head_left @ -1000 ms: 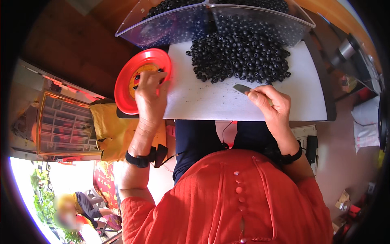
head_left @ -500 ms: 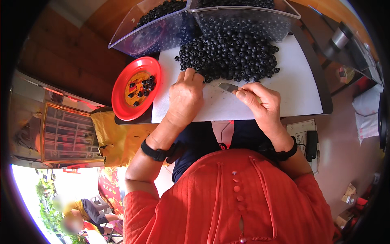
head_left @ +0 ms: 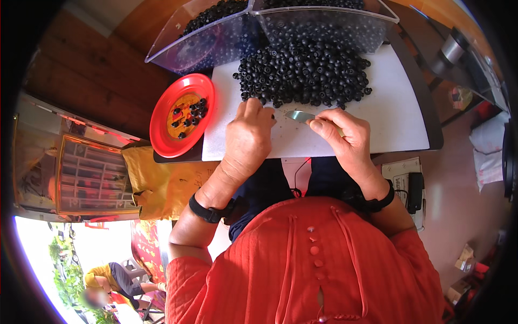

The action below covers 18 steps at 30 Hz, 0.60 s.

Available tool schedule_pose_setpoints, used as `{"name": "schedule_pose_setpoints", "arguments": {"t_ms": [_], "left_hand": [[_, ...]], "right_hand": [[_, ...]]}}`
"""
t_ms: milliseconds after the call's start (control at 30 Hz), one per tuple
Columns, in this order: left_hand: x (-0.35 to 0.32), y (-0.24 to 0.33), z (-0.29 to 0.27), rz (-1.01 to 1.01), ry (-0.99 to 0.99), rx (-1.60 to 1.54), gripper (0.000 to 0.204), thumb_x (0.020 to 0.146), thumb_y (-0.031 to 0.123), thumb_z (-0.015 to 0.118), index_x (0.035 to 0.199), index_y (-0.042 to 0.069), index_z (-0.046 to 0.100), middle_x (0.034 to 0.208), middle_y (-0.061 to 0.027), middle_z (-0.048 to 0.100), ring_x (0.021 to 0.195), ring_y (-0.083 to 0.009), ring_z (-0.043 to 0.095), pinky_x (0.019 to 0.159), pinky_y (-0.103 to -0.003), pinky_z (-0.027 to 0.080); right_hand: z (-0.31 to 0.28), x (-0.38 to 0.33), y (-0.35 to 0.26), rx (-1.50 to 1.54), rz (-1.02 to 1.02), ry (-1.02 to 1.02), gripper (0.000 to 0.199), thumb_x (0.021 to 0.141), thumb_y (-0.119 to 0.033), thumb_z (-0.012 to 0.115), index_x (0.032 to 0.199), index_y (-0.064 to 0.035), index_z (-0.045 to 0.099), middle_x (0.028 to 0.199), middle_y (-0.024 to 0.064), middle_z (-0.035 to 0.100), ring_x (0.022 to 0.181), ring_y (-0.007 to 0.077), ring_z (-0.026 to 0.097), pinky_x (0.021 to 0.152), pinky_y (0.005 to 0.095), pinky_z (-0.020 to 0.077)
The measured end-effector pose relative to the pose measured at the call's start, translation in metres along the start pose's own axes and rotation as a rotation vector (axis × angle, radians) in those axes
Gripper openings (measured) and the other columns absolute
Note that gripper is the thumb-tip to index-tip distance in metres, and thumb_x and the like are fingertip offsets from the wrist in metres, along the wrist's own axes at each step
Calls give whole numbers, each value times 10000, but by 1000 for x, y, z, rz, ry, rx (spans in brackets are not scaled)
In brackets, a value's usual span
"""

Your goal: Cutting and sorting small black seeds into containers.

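Note:
A heap of small round black pieces [head_left: 305,73], some with ring-like tops, lies on a white board [head_left: 399,119]. In front of the heap, my left hand [head_left: 248,132] is closed with its fingers bent. A bit of a small black piece shows at its fingertips; the fingers hide the rest. My right hand [head_left: 345,135] grips a small knife [head_left: 298,115] by the handle, the short blade pointing left toward the left fingertips without touching them. To the left stands a red plate [head_left: 157,127] with several black pieces on its yellowish middle.
Two clear plastic bins [head_left: 324,17] with more black pieces stand behind the heap. The board rests on a dark tabletop [head_left: 426,102]. A yellow bag [head_left: 162,183] hangs or stands below the plate. Another person [head_left: 116,281] sits far off at lower left.
My left hand has drawn back slightly from the heap, and a dark piece now shows at its fingertips. The knife has shifted a little left, its blade now turned brighter to view.

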State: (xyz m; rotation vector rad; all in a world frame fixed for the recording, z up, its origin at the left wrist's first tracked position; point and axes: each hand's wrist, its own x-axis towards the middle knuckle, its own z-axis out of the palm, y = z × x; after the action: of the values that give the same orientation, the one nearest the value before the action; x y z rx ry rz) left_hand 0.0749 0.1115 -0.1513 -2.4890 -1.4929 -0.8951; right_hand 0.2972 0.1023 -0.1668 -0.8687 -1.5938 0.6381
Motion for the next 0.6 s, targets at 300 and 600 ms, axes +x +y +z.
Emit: {"name": "schedule_pose_setpoints", "arguments": {"t_ms": [300, 600], "left_hand": [[-15, 0, -4, -229, 102, -623, 192, 921, -6, 703, 1108, -30, 737, 958, -58, 632, 821, -134, 615, 689, -294, 501], [-17, 12, 1, -641, -1, -1391, 228, 1011, 28, 635, 1225, -29, 692, 974, -66, 689, 738, -115, 623, 644, -249, 501]], "right_hand": [[-13, 14, -18, -54, -209, -28, 104, 926, -96, 759, 928, -8, 703, 765, 71, 683, 651, 188, 617, 601, 322, 471], [-8, 13, -12, -392, -243, -156, 60, 896, -82, 747, 945, -88, 715, 831, 46, 688, 741, 248, 623, 688, 392, 475]]}}
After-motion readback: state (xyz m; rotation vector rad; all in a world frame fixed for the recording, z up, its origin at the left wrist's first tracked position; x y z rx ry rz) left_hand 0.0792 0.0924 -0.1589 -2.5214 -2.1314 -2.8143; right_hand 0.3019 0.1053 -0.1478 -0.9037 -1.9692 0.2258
